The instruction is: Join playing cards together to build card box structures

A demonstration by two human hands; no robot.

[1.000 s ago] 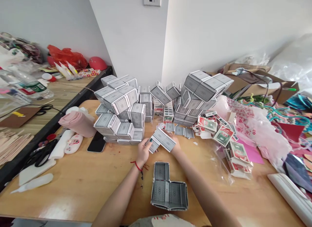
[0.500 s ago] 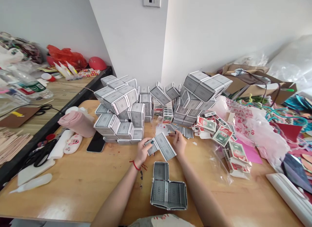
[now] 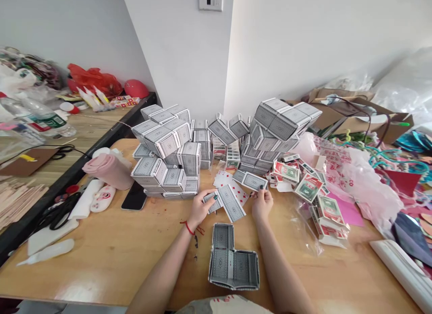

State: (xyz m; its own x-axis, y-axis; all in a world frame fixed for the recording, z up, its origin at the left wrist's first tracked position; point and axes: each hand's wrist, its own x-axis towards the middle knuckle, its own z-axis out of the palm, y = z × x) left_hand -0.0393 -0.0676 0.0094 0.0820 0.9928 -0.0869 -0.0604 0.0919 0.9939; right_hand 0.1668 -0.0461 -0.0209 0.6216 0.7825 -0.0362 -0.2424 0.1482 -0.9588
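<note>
My left hand is closed on a pair of joined playing cards, their grey patterned backs up, above the table. Between thumb and fingers of my right hand is the edge of another grey-backed playing card. Behind the joined cards, loose diamond cards lie face up and are partly covered. Nearer my body, between my forearms, an L-shaped open tray made of cards rests on the table.
Stacked card-built boxes stand at the back left and back right. Printed card packs and plastic bags lie to the right. On the left are a phone, a pink roll, scissors and a glue bottle.
My right hand has moved right and slightly toward me, with a card now visible in its fingers. More red diamond cards show behind the joined cards. My left hand has barely moved.
</note>
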